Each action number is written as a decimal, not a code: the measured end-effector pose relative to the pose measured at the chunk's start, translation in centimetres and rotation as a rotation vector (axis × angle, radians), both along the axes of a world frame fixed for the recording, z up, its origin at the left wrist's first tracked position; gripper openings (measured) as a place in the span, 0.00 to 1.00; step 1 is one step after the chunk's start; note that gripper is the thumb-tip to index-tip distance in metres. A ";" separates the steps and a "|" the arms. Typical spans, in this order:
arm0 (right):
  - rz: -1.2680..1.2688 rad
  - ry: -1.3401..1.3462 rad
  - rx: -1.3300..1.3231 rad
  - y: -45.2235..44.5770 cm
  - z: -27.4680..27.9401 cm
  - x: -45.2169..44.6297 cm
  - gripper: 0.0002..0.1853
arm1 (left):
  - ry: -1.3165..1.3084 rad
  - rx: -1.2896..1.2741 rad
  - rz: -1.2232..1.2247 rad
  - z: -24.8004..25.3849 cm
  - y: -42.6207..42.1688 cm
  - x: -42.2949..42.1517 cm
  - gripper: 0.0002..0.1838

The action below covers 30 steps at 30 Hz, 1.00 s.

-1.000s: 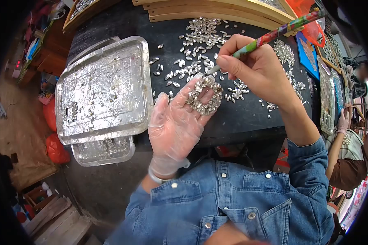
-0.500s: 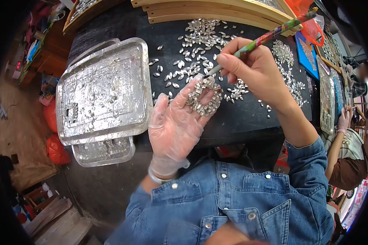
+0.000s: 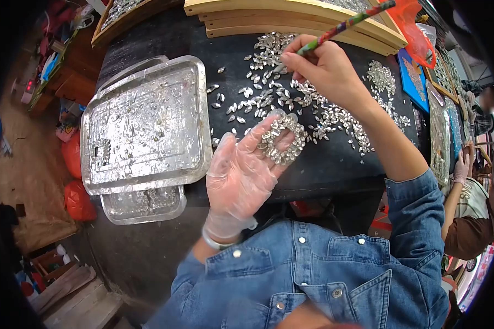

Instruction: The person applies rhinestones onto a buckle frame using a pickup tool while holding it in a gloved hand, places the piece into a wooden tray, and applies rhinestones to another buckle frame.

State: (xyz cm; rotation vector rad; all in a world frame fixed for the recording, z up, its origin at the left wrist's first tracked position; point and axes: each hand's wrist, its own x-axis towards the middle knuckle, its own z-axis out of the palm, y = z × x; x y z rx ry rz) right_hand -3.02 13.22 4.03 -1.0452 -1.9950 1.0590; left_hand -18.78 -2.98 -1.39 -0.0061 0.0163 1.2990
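Observation:
My left hand (image 3: 241, 178), in a clear plastic glove, is palm up. On its fingers rests an oval rhinestone ring (image 3: 296, 146) of silvery, leaf-shaped stones around an open middle. My bare right hand (image 3: 330, 71) pinches a slim, colourfully patterned pencil-like stick (image 3: 347, 24) whose lower tip points down at the loose stones. That tip is hard to make out near the fingers. Pointed silver rhinestones (image 3: 264, 98) lie scattered on the black tabletop (image 3: 307, 162), just beyond the left fingertips and below the right hand.
A clear plastic tray (image 3: 142, 126) with stuck-on stones stands at the left, a second tray (image 3: 148, 205) beneath it. Stacked wooden frames (image 3: 291, 19) line the back. Smaller stones (image 3: 381, 77), a blue board (image 3: 413, 82) and a red bag (image 3: 409, 27) are rightward. Another person's gloved hand (image 3: 461, 167) shows far right.
My right hand has lifted the stick away from the ring and moved up and left over the loose stones. The left hand with the ring has shifted slightly right and down in view.

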 end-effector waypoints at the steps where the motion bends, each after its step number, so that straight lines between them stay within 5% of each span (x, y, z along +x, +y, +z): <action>1: 0.004 -0.007 0.017 0.3 0.0 -0.3 0.05 | -0.005 0.017 -0.001 -0.1 0.0 0.0 0.38; 18: 0.079 -0.133 0.210 2.2 -0.7 -7.6 0.06 | -0.002 -0.023 0.102 0.7 0.1 0.1 0.37; 30: 0.142 0.041 -0.003 0.2 1.9 -5.2 0.06 | 0.009 -0.044 0.121 0.9 0.0 0.3 0.36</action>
